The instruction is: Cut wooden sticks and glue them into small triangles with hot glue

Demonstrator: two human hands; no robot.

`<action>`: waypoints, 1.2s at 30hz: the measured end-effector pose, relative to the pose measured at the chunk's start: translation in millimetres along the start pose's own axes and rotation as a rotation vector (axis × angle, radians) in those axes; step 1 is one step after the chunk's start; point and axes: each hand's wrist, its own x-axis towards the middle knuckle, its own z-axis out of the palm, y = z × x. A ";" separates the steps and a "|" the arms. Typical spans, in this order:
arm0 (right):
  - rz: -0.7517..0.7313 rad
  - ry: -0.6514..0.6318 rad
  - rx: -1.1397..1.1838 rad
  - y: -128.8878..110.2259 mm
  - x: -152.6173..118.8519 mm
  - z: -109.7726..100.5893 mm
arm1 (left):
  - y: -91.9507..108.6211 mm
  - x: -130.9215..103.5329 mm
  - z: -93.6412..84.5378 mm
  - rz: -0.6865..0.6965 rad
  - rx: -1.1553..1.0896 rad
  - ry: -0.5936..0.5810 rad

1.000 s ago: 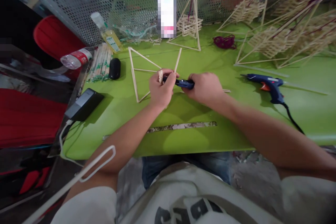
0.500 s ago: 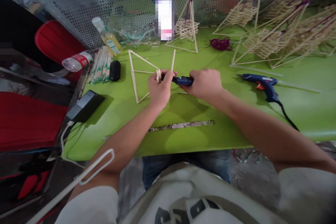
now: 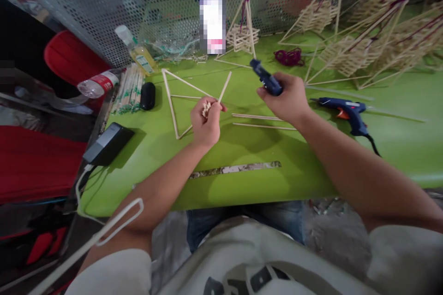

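On the green table (image 3: 238,184), a stick frame (image 3: 170,101) lies just beyond the left hand (image 3: 206,124), which is closed around short sticks (image 3: 206,110), one long stick (image 3: 224,87) slanting out past the thumb. Loose sticks (image 3: 258,117) lie between the hands. Right hand (image 3: 292,99), forearm angled inward, grips a blue tool (image 3: 267,79), tip forward-left; glue gun (image 3: 358,113) farther right.

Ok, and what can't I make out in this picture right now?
All in the head view:
How many sticks the left hand holds: its fingers cover them.
The handles of the tool: the right hand covers them.
The right corner of the triangle: behind the left hand.
Where the cord ends: it passes behind the right forearm.
The screen: pixelated.
Print on the yellow bottle: too small.
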 end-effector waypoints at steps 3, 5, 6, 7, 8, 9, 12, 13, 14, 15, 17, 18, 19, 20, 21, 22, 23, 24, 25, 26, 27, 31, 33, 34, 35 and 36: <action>0.059 -0.065 0.401 -12.5 -9.9 4.2 | -8.1 -3.4 7.2 0.239 0.079 -0.044; 0.070 -0.142 0.556 -26.2 -20.1 7.5 | -7.4 -7.3 10.5 0.274 0.151 -0.072; 0.059 -0.168 0.601 -32.8 -25.0 9.0 | -5.4 -9.8 11.2 0.240 0.186 -0.094; 0.040 -0.179 0.632 -38.7 -29.5 10.3 | -2.7 -12.4 11.3 0.186 0.218 -0.116; 0.021 -0.188 0.653 -43.5 -33.1 11.4 | 0.1 -14.9 10.9 0.123 0.246 -0.137; 0.005 -0.191 0.668 -47.2 -35.9 12.3 | 2.7 -17.1 10.2 0.064 0.267 -0.155; -0.017 -0.174 0.694 -52.6 -39.5 14.2 | 6.3 -20.6 7.9 -0.017 0.298 -0.178; -0.016 -0.163 0.697 -53.1 -39.6 14.7 | 6.2 -20.7 7.4 -0.020 0.303 -0.182; -0.014 -0.144 0.698 -53.2 -39.4 15.2 | 5.7 -20.3 7.0 -0.017 0.301 -0.189; -0.011 -0.118 0.697 -52.9 -39.1 15.7 | 5.1 -19.6 6.6 -0.021 0.288 -0.197; 0.002 -0.071 0.676 -51.5 -38.6 16.5 | 4.7 -17.6 5.4 -0.094 0.243 -0.233; 0.012 -0.047 0.655 -50.5 -38.5 16.6 | 5.1 -16.5 4.5 -0.165 0.222 -0.258; 0.020 -0.023 0.627 -49.2 -38.5 16.4 | 6.0 -15.5 3.4 -0.250 0.213 -0.283; 0.022 -0.007 0.595 -47.7 -38.7 15.8 | 7.0 -14.5 2.2 -0.342 0.224 -0.306; 0.016 0.003 0.562 -46.1 -39.0 14.8 | 8.0 -13.7 0.8 -0.425 0.250 -0.328; 0.002 0.008 0.530 -44.3 -39.2 13.3 | 8.9 -13.1 -0.5 -0.490 0.282 -0.343; -0.021 0.017 0.497 -42.4 -39.3 11.3 | 9.4 -12.5 -1.7 -0.532 0.310 -0.350; -0.054 0.019 0.461 -40.4 -39.1 9.1 | 9.6 -12.0 -2.8 -0.556 0.326 -0.352; -0.101 0.004 0.421 -38.2 -38.6 6.6 | 9.5 -11.4 -3.8 -0.571 0.320 -0.344; -0.170 -0.022 0.381 -36.0 -37.5 4.1 | 9.3 -10.8 -4.8 -0.586 0.285 -0.326; -0.259 -0.060 0.342 -33.9 -36.1 1.7 | 9.4 -10.1 -5.8 -0.610 0.220 -0.297; -0.662 -0.245 0.160 -30.0 -30.4 -4.0 | 14.3 -7.8 -8.1 -0.841 -0.191 -0.261; -0.772 -0.360 0.027 -32.4 -29.8 -5.2 | 18.2 -8.7 -6.4 -0.965 -0.322 -0.312; -0.807 -0.424 -0.033 -34.3 -30.1 -5.9 | 19.4 -9.7 -4.7 -0.990 -0.341 -0.336; -0.827 -0.484 -0.080 -36.4 -30.6 -6.6 | 20.0 -11.0 -2.7 -0.966 -0.319 -0.350; -0.833 -0.533 -0.111 -38.3 -31.2 -7.4 | 19.8 -12.1 -0.5 -0.873 -0.240 -0.346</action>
